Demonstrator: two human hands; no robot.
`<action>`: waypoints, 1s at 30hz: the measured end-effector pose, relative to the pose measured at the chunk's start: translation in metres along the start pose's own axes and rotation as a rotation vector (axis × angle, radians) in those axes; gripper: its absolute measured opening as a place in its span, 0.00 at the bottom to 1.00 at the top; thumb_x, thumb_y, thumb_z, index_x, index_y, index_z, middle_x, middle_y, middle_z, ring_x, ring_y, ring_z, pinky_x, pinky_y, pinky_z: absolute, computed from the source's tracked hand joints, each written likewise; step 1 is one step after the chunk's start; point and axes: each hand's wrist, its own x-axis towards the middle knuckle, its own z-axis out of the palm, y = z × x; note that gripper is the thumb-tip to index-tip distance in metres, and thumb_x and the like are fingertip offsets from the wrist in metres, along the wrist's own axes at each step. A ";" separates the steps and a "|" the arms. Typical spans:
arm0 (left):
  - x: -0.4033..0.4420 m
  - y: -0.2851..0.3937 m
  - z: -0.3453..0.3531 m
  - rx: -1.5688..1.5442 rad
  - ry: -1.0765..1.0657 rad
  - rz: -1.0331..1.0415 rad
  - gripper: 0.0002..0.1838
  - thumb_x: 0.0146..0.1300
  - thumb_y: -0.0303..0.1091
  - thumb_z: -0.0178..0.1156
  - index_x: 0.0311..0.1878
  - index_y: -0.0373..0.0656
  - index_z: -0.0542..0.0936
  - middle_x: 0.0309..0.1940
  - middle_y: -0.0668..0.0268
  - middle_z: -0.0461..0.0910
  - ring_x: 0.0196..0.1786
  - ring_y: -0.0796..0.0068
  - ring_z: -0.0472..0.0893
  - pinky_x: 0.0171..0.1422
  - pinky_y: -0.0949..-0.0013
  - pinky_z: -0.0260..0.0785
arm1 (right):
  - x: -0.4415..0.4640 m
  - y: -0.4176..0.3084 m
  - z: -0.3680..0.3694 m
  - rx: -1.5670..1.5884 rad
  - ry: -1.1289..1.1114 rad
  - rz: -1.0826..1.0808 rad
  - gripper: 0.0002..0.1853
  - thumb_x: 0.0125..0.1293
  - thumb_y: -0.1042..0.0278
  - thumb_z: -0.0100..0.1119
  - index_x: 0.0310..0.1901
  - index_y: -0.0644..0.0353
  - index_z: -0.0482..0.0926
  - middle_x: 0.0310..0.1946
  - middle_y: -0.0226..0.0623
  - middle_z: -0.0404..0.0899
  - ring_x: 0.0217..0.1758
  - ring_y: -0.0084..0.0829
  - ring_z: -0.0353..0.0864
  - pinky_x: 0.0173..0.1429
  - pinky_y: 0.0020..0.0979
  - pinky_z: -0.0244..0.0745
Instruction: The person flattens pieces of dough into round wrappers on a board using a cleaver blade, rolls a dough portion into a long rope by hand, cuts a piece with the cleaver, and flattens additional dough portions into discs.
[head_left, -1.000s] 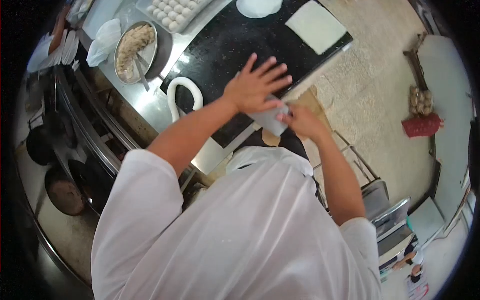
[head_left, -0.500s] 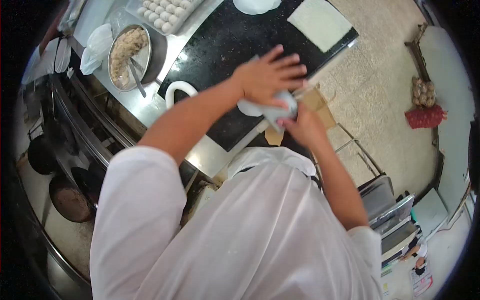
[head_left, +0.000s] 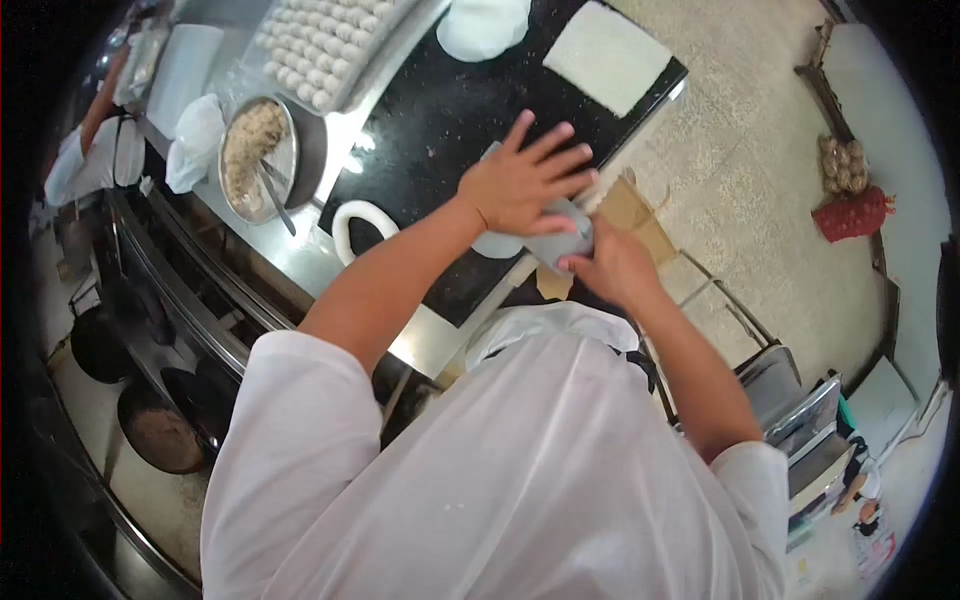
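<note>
My left hand (head_left: 525,185) lies with fingers spread on a broad, flat grey blade that looks like a cleaver (head_left: 562,240). My right hand (head_left: 618,265) grips its near right end; the handle is hidden in the fingers. From beneath the blade shows the edge of a thin white dough round (head_left: 497,245), at the front edge of the black work surface (head_left: 420,130). Left of it, a curved white dough rope (head_left: 343,235) rests on the same surface. Farther back lie thin white rounds (head_left: 484,28), overlapping, and a pale folded cloth (head_left: 608,60).
A metal bowl (head_left: 292,160) of light brown filling stands at left with a spoon (head_left: 278,200) in it. Behind it is a tray (head_left: 350,95) of white balls. Dark pans (head_left: 165,440) sit low at left. A cardboard piece (head_left: 640,225) and red net sack (head_left: 853,214) are at right.
The view has shifted slightly, showing more of the tray. My left hand stays on the blade, which lies a little flatter and is less blurred. My right hand keeps its grip.
</note>
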 end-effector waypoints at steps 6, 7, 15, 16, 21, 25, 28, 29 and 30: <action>-0.003 -0.030 -0.005 0.052 0.107 -0.150 0.39 0.65 0.71 0.54 0.76 0.65 0.71 0.81 0.64 0.61 0.85 0.55 0.53 0.84 0.32 0.33 | 0.021 -0.010 0.001 0.155 0.045 -0.079 0.35 0.55 0.48 0.77 0.53 0.69 0.75 0.46 0.57 0.85 0.53 0.61 0.84 0.56 0.52 0.79; -0.020 -0.005 0.007 -0.021 0.046 -0.133 0.39 0.65 0.71 0.54 0.77 0.66 0.70 0.81 0.64 0.61 0.85 0.54 0.52 0.84 0.32 0.32 | 0.010 0.010 0.026 0.136 0.007 -0.162 0.37 0.55 0.47 0.78 0.55 0.69 0.75 0.50 0.59 0.84 0.56 0.63 0.82 0.59 0.51 0.79; 0.018 0.002 0.005 0.000 0.071 -0.112 0.40 0.64 0.69 0.57 0.76 0.64 0.70 0.79 0.65 0.64 0.83 0.52 0.55 0.84 0.34 0.36 | 0.014 0.020 -0.012 0.025 0.014 0.022 0.36 0.55 0.51 0.78 0.57 0.69 0.76 0.49 0.62 0.84 0.53 0.59 0.85 0.56 0.51 0.79; 0.022 -0.008 0.000 0.028 0.127 -0.155 0.40 0.64 0.69 0.57 0.77 0.63 0.69 0.79 0.64 0.64 0.83 0.52 0.56 0.84 0.34 0.37 | 0.023 0.014 -0.024 0.000 -0.044 0.032 0.38 0.54 0.55 0.79 0.61 0.70 0.75 0.48 0.60 0.85 0.50 0.57 0.86 0.53 0.49 0.80; 0.007 -0.015 0.001 -0.025 0.131 -0.146 0.41 0.65 0.70 0.56 0.78 0.65 0.68 0.82 0.64 0.59 0.85 0.53 0.52 0.85 0.37 0.38 | 0.016 0.014 0.007 0.078 0.079 -0.116 0.36 0.55 0.48 0.78 0.56 0.68 0.77 0.43 0.60 0.86 0.49 0.60 0.86 0.58 0.52 0.79; -0.045 0.034 -0.006 -0.080 -0.185 -0.142 0.41 0.64 0.70 0.57 0.78 0.66 0.68 0.82 0.65 0.58 0.85 0.54 0.51 0.86 0.38 0.37 | -0.016 0.021 0.064 0.425 -0.115 -0.126 0.37 0.55 0.44 0.76 0.57 0.67 0.79 0.43 0.60 0.86 0.48 0.59 0.87 0.60 0.50 0.78; -0.044 0.024 0.001 -0.135 -0.113 -0.128 0.41 0.64 0.69 0.58 0.78 0.66 0.67 0.83 0.66 0.57 0.86 0.55 0.51 0.86 0.38 0.35 | 0.017 0.037 0.076 0.079 0.238 -0.331 0.36 0.58 0.40 0.72 0.53 0.68 0.83 0.41 0.60 0.86 0.47 0.57 0.88 0.60 0.45 0.78; -0.032 0.010 -0.003 -0.106 -0.052 -0.151 0.41 0.64 0.69 0.58 0.78 0.66 0.67 0.83 0.67 0.57 0.86 0.55 0.51 0.86 0.38 0.36 | 0.025 0.021 0.042 0.123 -0.086 -0.097 0.34 0.59 0.37 0.70 0.47 0.67 0.87 0.37 0.60 0.87 0.44 0.56 0.88 0.62 0.56 0.74; -0.017 -0.008 -0.005 -0.047 0.026 -0.175 0.41 0.64 0.68 0.58 0.79 0.66 0.67 0.83 0.67 0.57 0.85 0.55 0.51 0.86 0.38 0.36 | 0.033 0.012 0.017 0.122 -0.074 -0.094 0.34 0.59 0.37 0.70 0.47 0.67 0.87 0.37 0.60 0.87 0.44 0.56 0.88 0.62 0.56 0.74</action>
